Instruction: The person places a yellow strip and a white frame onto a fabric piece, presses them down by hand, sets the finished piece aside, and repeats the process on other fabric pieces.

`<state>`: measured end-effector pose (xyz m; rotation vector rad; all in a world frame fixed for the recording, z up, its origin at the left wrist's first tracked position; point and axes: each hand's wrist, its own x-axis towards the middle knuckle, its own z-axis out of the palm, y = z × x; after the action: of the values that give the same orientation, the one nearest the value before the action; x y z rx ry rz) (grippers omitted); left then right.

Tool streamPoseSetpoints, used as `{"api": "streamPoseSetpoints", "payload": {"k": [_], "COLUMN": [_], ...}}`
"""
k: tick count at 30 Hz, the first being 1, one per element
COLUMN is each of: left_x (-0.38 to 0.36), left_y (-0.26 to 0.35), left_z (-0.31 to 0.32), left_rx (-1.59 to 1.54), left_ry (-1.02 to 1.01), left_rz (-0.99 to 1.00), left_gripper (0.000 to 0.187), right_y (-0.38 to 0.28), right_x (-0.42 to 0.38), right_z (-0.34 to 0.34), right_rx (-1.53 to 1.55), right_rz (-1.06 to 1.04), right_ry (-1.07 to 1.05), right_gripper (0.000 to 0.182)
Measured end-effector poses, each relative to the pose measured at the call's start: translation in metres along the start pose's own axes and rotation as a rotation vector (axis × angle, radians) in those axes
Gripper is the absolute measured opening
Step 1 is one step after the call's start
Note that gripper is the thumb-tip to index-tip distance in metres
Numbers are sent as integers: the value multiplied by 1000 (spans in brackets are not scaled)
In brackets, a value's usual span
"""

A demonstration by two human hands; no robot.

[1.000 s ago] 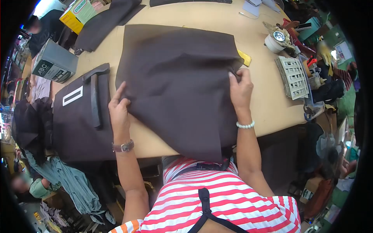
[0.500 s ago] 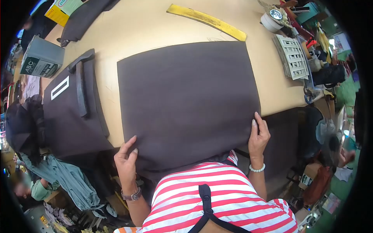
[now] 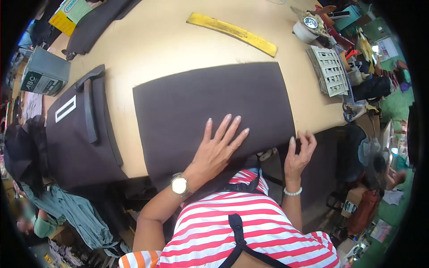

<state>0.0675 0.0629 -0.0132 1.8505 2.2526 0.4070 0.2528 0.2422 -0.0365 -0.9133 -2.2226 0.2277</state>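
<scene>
A dark sheet of fabric (image 3: 210,94) lies on the table, its near part hanging over the front edge toward my body. My left hand (image 3: 214,147) rests flat on its near middle, fingers spread, palm down. At the sheet's right side, near the table edge, is my right hand (image 3: 300,156); its thumb and fingers are apart and slightly bent, fingertips right by the sheet's edge, with nothing between them. On the left lies a dark stack of fabric (image 3: 67,147), topped by a hammer (image 3: 90,111) and a white rectangular frame (image 3: 66,109).
A yellow ruler-like strip (image 3: 232,33) lies beyond the sheet. To the left stand an ABC-labelled tin (image 3: 47,71) and a yellow-green box (image 3: 69,15). Stacked white slotted templates (image 3: 330,71) and a white tape roll (image 3: 306,32) sit right. A person's sleeve (image 3: 42,225) shows lower left.
My left hand has left the sheet's left edge and now lies flat on its middle. The sheet has shifted toward me. My right hand has loosened from the right edge.
</scene>
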Motion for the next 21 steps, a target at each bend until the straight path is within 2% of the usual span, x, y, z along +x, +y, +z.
{"api": "streamPoseSetpoints", "payload": {"k": [4, 6, 8, 10, 12, 15, 16, 17, 20, 21], "left_x": [4, 3, 1, -1, -4, -5, -6, -6, -4, -3], "left_y": [-1, 2, 6, 12, 15, 15, 13, 12, 12, 12], "left_z": [12, 15, 14, 10, 17, 15, 17, 22, 28, 30], "left_rx": [59, 71, 74, -39, -35, -20, -124, -107, -30, 10], "left_ry": [-2, 15, -8, -35, -7, -27, 47, 79, 115, 109], "left_rz": [7, -11, -37, -71, -69, -54, -40, -31, -14, -11], "left_gripper": [92, 90, 91, 93, 93, 88, 81, 77, 67, 66], "right_y": [-22, -37, -52, -59, -69, -67, -76, -71, -85, -92], "right_x": [90, 139, 186, 219, 237, 239, 243, 242, 250, 252], "right_z": [46, 87, 133, 184, 216, 225, 229, 234, 212, 201], "right_rx": [115, 239, 219, 151, 42, 38, 90, 137, 286, 281], "right_rz": [-156, -233, -377, -406, -347, -295, -302, -371, -251, -344], "right_ry": [49, -5, -19, -38, -139, -327, -387, -234, -370, -286], "right_gripper": [21, 18, 21, 31, 35, 37, 37, 32, 26, 19]}}
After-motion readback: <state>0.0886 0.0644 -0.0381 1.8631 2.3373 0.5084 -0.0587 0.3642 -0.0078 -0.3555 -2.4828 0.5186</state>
